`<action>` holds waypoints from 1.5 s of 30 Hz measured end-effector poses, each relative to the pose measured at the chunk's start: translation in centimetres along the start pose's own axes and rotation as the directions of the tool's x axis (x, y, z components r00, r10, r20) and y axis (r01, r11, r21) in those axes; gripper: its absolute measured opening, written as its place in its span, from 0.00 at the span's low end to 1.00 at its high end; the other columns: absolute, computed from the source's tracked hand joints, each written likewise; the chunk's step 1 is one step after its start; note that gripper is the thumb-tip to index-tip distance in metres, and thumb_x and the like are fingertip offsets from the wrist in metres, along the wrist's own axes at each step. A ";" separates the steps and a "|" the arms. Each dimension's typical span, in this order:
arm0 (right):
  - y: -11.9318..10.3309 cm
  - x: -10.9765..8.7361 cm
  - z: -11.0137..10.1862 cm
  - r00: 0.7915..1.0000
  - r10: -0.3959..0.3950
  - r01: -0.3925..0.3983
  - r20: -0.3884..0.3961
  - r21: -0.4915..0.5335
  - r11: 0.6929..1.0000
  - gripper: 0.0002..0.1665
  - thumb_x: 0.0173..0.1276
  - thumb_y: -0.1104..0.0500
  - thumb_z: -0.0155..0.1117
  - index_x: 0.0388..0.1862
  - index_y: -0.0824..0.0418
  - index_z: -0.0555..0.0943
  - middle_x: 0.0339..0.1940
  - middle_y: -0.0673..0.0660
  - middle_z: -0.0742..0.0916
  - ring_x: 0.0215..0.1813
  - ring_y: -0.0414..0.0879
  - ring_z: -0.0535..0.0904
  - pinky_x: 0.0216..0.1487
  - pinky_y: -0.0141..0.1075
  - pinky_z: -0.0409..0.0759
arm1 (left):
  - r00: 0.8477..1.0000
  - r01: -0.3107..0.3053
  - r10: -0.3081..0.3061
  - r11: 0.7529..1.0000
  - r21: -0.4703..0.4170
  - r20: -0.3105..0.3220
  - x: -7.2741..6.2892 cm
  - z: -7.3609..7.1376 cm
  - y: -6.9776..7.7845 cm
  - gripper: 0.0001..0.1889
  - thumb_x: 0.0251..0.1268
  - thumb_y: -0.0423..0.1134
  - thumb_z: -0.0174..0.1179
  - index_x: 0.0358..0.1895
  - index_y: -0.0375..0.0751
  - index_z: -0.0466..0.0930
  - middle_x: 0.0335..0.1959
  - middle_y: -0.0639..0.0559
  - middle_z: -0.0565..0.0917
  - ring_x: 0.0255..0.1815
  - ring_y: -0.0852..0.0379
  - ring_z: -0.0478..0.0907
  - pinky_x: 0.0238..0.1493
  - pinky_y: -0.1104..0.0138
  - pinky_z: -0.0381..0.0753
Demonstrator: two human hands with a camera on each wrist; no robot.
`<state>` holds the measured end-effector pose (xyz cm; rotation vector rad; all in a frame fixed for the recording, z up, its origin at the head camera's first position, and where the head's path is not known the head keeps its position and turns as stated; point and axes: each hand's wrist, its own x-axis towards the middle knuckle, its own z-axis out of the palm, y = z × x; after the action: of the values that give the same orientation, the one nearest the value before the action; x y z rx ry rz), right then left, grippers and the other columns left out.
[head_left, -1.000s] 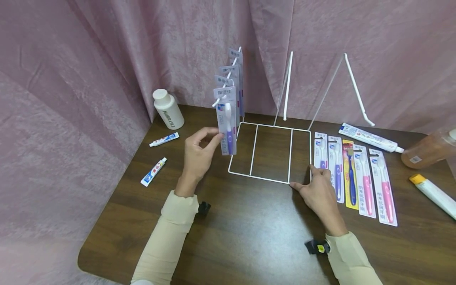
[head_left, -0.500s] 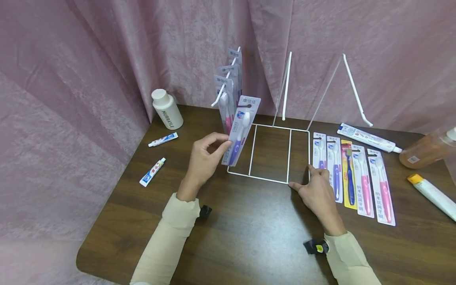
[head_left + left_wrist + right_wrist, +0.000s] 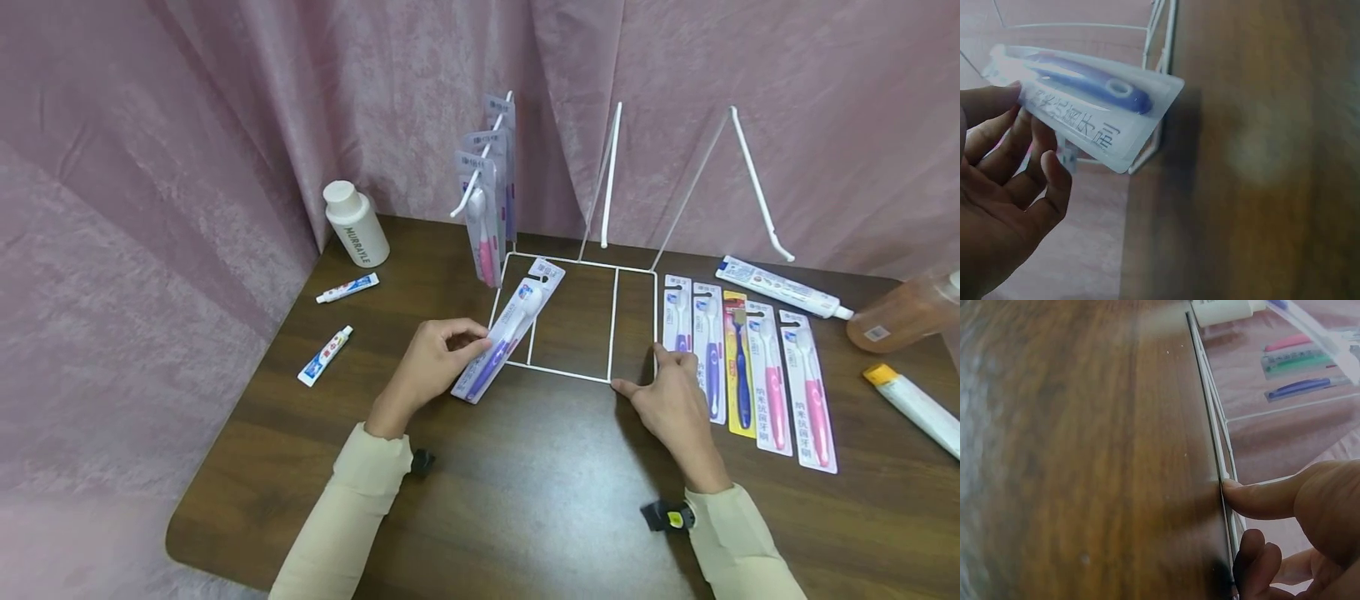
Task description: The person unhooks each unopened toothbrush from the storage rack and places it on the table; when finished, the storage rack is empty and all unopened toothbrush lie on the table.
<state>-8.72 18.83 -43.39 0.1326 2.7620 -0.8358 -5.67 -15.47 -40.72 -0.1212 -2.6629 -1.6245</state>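
My left hand (image 3: 438, 362) pinches the edge of a packaged purple toothbrush (image 3: 504, 337) between thumb and fingers. The pack tilts over the left part of a white wire rack (image 3: 570, 375), its hook hole toward the back. In the left wrist view the purple handle (image 3: 1085, 81) points away from the fingers. My right hand (image 3: 671, 400) holds the rack's front right corner, thumb on the front wire and fingers at the side wire. Several packaged toothbrushes (image 3: 483, 225) hang on the rack's left hook, a pink one foremost. The middle hook (image 3: 611, 179) and right hook (image 3: 757, 183) carry nothing.
Right of the rack lies a row of packaged toothbrushes (image 3: 772, 383). Beyond are a toothpaste tube (image 3: 783, 287), an amber bottle (image 3: 900, 312) and a yellow-capped tube (image 3: 915, 408). A white bottle (image 3: 358, 229) and two small tubes (image 3: 326, 357) are on the left. Pink curtain hangs behind.
The purple toothbrush has come off the left hook and moved down and forward, tilting over, with my left hand holding it. My right hand has stayed on the rack's corner.
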 end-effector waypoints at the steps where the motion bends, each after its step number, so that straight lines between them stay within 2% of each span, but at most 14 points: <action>1: 0.0 0.0 0.0 1.000 0.002 -0.002 -0.002 -0.001 1.000 0.62 0.73 0.46 0.82 0.91 0.75 0.61 0.81 0.85 0.68 0.57 0.75 0.81 0.56 0.66 0.83 | 1.000 0.008 -0.008 1.000 0.012 0.012 0.0 -0.1 -0.2 0.06 0.80 0.34 0.72 0.49 0.38 0.96 0.42 0.43 0.95 0.37 0.58 0.82 0.42 0.69 0.82; 5: -0.1 0.0 -0.2 1.000 0.008 -0.008 0.003 -0.001 1.000 0.62 0.74 0.46 0.81 0.91 0.75 0.60 0.81 0.85 0.67 0.58 0.75 0.80 0.57 0.66 0.83 | 0.998 0.034 -0.036 0.999 0.039 0.052 -0.2 -0.3 -1.0 0.06 0.80 0.34 0.72 0.49 0.36 0.96 0.42 0.43 0.95 0.38 0.58 0.82 0.43 0.68 0.83; 14: -0.1 0.1 -0.6 1.000 0.012 -0.012 0.022 0.001 1.000 0.63 0.76 0.44 0.80 0.92 0.75 0.57 0.83 0.86 0.65 0.60 0.77 0.79 0.61 0.70 0.81 | 0.986 0.125 -0.129 0.991 0.042 0.109 -0.2 -1.2 -2.8 0.08 0.82 0.34 0.70 0.50 0.33 0.95 0.45 0.40 0.95 0.43 0.55 0.89 0.50 0.64 0.87; 18: 0.0 0.0 -0.6 1.000 0.016 -0.016 0.018 0.006 1.000 0.63 0.76 0.45 0.80 0.92 0.76 0.57 0.82 0.86 0.66 0.61 0.77 0.79 0.61 0.70 0.81 | 0.980 0.171 -0.176 0.984 0.056 0.096 0.1 -1.5 -3.6 0.08 0.82 0.34 0.69 0.49 0.32 0.95 0.44 0.39 0.95 0.41 0.56 0.88 0.48 0.64 0.86; 19: -0.1 -0.1 -0.6 1.000 0.017 -0.017 0.018 0.006 1.000 0.63 0.76 0.45 0.80 0.92 0.76 0.57 0.82 0.86 0.65 0.61 0.77 0.79 0.61 0.70 0.81 | 0.979 0.178 -0.182 0.982 0.059 0.087 0.4 -1.6 -4.1 0.08 0.82 0.34 0.69 0.49 0.32 0.95 0.44 0.40 0.95 0.40 0.57 0.87 0.47 0.64 0.85; 21: -0.1 -0.1 -0.6 1.000 0.020 -0.020 0.020 0.008 1.000 0.63 0.76 0.45 0.80 0.92 0.76 0.57 0.83 0.86 0.65 0.61 0.77 0.78 0.62 0.70 0.81 | 0.981 0.182 -0.187 0.980 0.078 0.058 1.1 -1.6 -6.0 0.08 0.81 0.36 0.70 0.47 0.35 0.96 0.42 0.43 0.96 0.38 0.59 0.87 0.43 0.66 0.85; 26: 0.3 0.1 -0.4 1.000 0.014 -0.014 0.010 0.018 1.000 0.63 0.74 0.44 0.81 0.92 0.75 0.59 0.82 0.86 0.67 0.61 0.77 0.79 0.61 0.70 0.81 | 0.975 0.221 -0.222 0.972 0.082 0.009 3.1 -1.6 -11.4 0.06 0.79 0.40 0.72 0.43 0.44 0.96 0.33 0.53 0.94 0.27 0.58 0.87 0.29 0.62 0.86; 29: 1.0 0.5 0.0 1.000 -0.003 0.003 -0.013 0.023 1.000 0.63 0.73 0.44 0.82 0.91 0.75 0.61 0.80 0.85 0.68 0.58 0.75 0.80 0.57 0.68 0.82 | 0.963 0.268 -0.268 0.959 0.096 -0.014 4.0 -1.6 -12.6 0.06 0.79 0.40 0.71 0.42 0.45 0.96 0.28 0.52 0.93 0.23 0.54 0.86 0.24 0.60 0.85; 32: 1.5 0.8 0.3 1.000 -0.016 0.017 -0.023 0.021 1.000 0.64 0.71 0.42 0.83 0.91 0.74 0.62 0.80 0.84 0.69 0.57 0.74 0.81 0.54 0.66 0.83 | 0.956 0.293 -0.289 0.945 0.142 -0.050 4.6 -1.5 -12.6 0.08 0.78 0.41 0.71 0.41 0.44 0.96 0.26 0.52 0.91 0.22 0.54 0.85 0.24 0.60 0.84; 38: 1.0 0.5 0.3 1.000 -0.004 0.004 -0.018 0.015 1.000 0.64 0.72 0.43 0.83 0.91 0.74 0.62 0.80 0.84 0.69 0.58 0.74 0.81 0.55 0.66 0.83 | 0.943 0.333 -0.317 0.905 0.265 -0.102 5.7 -1.1 -11.0 0.10 0.79 0.41 0.72 0.39 0.41 0.96 0.27 0.51 0.90 0.23 0.57 0.83 0.25 0.63 0.82; 45: -0.2 -0.1 0.0 1.000 0.026 -0.026 0.010 0.017 1.000 0.62 0.75 0.46 0.81 0.92 0.74 0.59 0.83 0.84 0.67 0.64 0.77 0.79 0.63 0.69 0.82 | 0.917 0.398 -0.375 0.864 0.308 -0.132 6.1 -0.6 -9.3 0.11 0.81 0.42 0.73 0.40 0.38 0.96 0.32 0.46 0.92 0.27 0.56 0.83 0.27 0.63 0.82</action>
<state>-8.63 18.62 -43.26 0.1666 2.7387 -0.8515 -12.44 -19.91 -48.30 0.4984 -2.9957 -1.1868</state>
